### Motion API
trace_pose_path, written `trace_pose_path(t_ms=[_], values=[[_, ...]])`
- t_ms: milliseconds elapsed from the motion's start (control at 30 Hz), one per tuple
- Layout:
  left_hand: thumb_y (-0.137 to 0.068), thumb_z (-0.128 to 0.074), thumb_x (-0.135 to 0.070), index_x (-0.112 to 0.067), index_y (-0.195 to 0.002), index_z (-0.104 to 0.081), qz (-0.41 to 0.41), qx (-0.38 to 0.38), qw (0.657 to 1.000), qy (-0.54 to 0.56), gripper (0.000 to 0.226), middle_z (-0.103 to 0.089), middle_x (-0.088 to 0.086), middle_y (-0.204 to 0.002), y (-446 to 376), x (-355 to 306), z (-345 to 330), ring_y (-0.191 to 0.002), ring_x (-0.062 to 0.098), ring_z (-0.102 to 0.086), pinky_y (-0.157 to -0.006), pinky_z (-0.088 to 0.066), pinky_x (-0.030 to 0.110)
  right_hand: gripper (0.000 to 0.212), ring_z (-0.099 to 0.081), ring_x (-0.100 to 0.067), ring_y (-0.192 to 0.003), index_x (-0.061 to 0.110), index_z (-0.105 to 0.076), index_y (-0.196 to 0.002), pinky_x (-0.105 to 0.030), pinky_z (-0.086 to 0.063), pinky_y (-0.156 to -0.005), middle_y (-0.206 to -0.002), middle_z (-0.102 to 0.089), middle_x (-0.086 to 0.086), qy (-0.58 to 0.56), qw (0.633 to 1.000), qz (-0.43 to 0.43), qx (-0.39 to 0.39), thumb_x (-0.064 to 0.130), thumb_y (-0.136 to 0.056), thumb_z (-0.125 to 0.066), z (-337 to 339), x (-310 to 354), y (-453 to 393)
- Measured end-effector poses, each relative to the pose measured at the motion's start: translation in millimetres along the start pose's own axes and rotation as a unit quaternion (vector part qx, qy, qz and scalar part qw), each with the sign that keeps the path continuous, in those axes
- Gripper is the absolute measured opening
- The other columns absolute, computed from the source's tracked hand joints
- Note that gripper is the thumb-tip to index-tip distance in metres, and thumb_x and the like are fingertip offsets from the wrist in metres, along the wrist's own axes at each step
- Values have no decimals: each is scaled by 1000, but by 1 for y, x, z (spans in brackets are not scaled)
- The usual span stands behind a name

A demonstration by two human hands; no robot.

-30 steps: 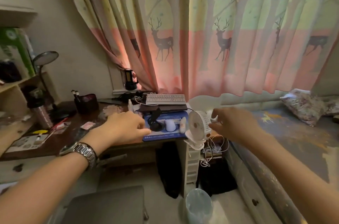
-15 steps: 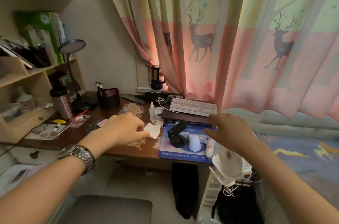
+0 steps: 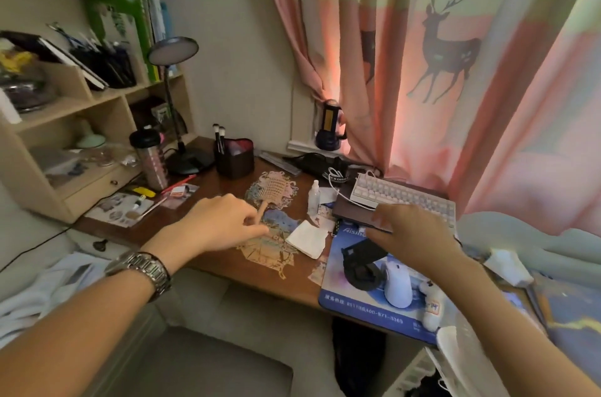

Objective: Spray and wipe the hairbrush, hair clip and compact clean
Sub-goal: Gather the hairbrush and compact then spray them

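A pale wooden hairbrush (image 3: 274, 190) lies bristles up on a brown desk (image 3: 208, 198), its handle pointing toward me. A small clear spray bottle (image 3: 313, 198) stands upright just right of it, and a folded white cloth (image 3: 307, 239) lies in front of the bottle. My left hand (image 3: 221, 222), with a metal watch on the wrist, hovers over the desk near the brush handle, fingers loosely curled and holding nothing. My right hand (image 3: 413, 239) hangs above the blue mouse pad (image 3: 364, 309) with relaxed fingers, empty. I cannot pick out a hair clip or compact.
A white mouse (image 3: 398, 283) and a black stand sit on the mouse pad. A white keyboard (image 3: 403, 196) rests on a dark book at the back right. A brush cup (image 3: 234, 157), a tumbler (image 3: 151, 159), a desk lamp and shelves fill the left. Deer-print curtains hang behind.
The view has swung left and closer to the desk, bringing hairbrush, bottle and cloth into plain sight. Both hands have moved forward over the desk; neither has taken hold of anything.
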State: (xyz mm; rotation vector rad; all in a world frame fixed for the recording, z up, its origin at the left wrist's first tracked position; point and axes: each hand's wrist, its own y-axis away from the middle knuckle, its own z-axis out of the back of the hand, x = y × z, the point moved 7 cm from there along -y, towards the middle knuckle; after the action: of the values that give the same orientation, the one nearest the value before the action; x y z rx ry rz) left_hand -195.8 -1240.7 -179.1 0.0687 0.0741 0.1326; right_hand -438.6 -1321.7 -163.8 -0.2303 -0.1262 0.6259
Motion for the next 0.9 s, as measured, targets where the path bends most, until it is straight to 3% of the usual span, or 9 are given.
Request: trace_pose_path(t_ms=[267, 467, 633, 900], values=[[-87, -48, -60, -27, -84, -66, 17, -5, 1000, -13, 38, -65, -7, -84, -71, 2, 5, -79, 11, -60, -63, -45, 30, 27, -60, -26, -96, 22, -60, -102, -35, -48, -74, -103, -66, -1, -24, 999, 28, 22, 43, -86, -53, -28, -17, -75], [-88, -47, -59, -28, -84, -63, 29, -29, 999, -16, 35, -65, -7, -81, -137, -8, 24, -73, 7, -58, -53, -34, 22, 26, -61, -22, -92, 25, -61, -100, -32, -48, -75, -100, -67, 3, -21, 999, 40, -20, 43, -85, -53, -26, -54, -137], [-89, -45, -59, -28, -90, -64, 35, -24, 999, -26, 37, -65, -8, -86, -159, -7, 26, -79, 8, -60, -65, -46, 27, 29, -63, -23, -92, 22, -60, -103, -31, -46, -70, -101, -68, 3, -11, 998, 55, -18, 45, -86, -52, -36, -65, -169], [-87, -44, -63, -29, -92, -66, 37, -35, 998, -25, 40, -63, -12, -86, -194, 0, 41, -80, 9, -58, -71, -48, 30, 26, -63, -23, -90, 23, -61, -100, -31, -46, -66, -99, -68, 3, -10, 998, 64, -13, 44, -87, -52, -50, -76, -201]])
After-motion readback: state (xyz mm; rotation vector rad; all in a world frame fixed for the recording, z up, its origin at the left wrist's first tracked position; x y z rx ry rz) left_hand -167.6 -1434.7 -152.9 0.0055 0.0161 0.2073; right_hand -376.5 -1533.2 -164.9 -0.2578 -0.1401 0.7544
